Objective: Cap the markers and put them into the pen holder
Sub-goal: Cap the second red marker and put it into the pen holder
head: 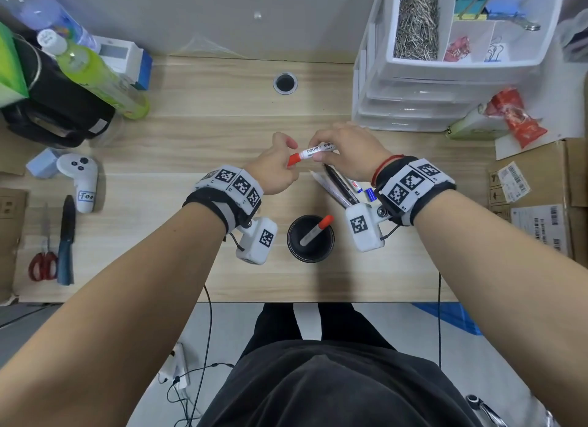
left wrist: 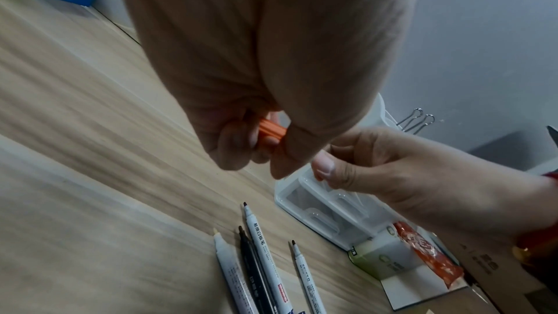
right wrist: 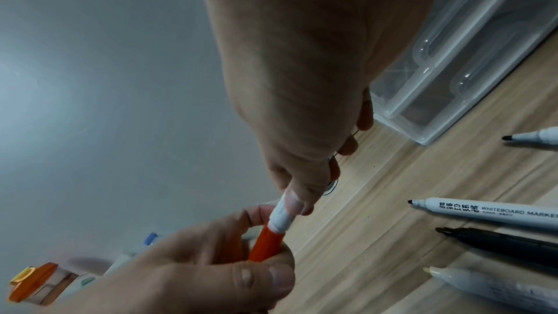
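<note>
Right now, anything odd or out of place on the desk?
Four uncapped markers lie loose, tips bare, on the desk. One capped marker leans in the pen holder. Nothing spilled or broken.

Most of the white marker (head: 313, 151) barrel is buried under the right hand (head: 348, 151), so its tip is hidden. Loose markers (head: 337, 188) on the worktop vanish behind that wrist, and their back ends are cut off in both wrist views.

We note a white marker (head: 313, 151) with orange-red cap (head: 294, 159), black pen holder (head: 310, 239), pale wood-grain table (head: 191, 140), red-handled scissors (head: 43, 264), black-and-white checkered wristbands (head: 237, 184).
</note>
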